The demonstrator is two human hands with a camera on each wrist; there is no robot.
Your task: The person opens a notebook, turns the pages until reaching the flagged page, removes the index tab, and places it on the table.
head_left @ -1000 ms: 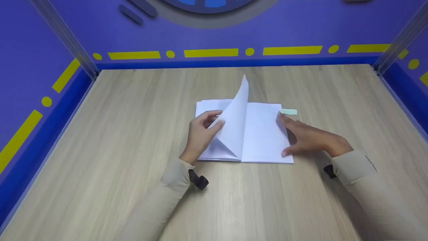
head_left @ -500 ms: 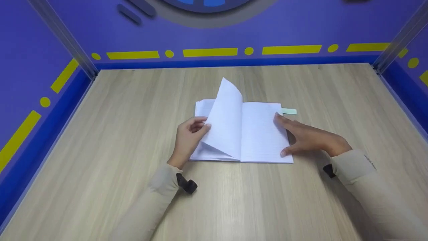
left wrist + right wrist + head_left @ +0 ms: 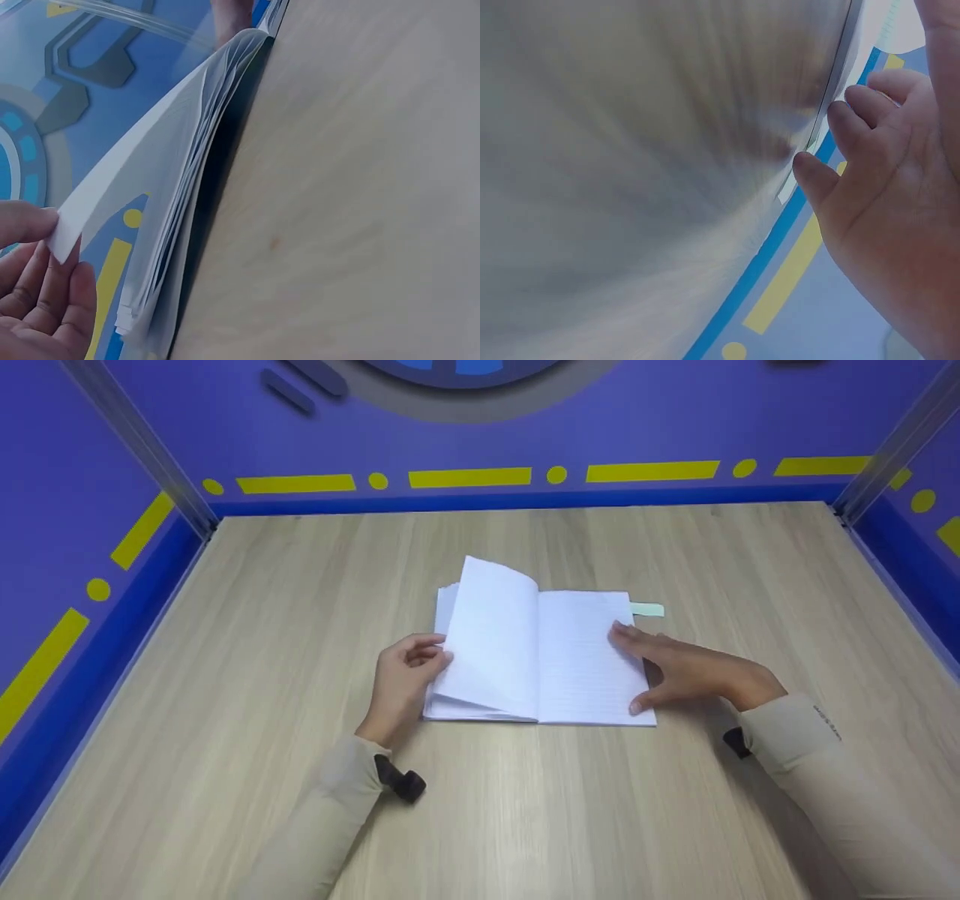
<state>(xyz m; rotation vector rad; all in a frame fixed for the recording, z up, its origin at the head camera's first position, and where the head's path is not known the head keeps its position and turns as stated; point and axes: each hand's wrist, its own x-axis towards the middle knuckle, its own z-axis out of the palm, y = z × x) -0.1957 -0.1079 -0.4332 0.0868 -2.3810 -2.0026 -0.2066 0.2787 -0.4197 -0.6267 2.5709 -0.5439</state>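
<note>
An open notebook [image 3: 581, 675] with white lined pages lies on the wooden table. One page [image 3: 491, 637] is lifted on its left half, slanting leftward above the pages beneath. My left hand [image 3: 405, 679] pinches that page's outer edge between thumb and fingers; the left wrist view shows the page [image 3: 71, 225] caught by the left hand [image 3: 45, 289]. On the right half, my right hand [image 3: 686, 669] rests with spread fingers along the outer edge, thumb near the lower corner. In the right wrist view the right hand [image 3: 889, 172] has fingers extended at the notebook's edge.
A pale green tab [image 3: 647, 610] sticks out from the notebook's right edge. The wooden table [image 3: 262, 660] spreads around it. Blue-purple walls [image 3: 480, 442] with yellow marks stand at the back and sides. A black wrist strap [image 3: 401, 780] sits on the left sleeve.
My left hand has moved left and slightly toward me, carrying the page from nearly upright down over the left half. The right hand has stayed almost in place.
</note>
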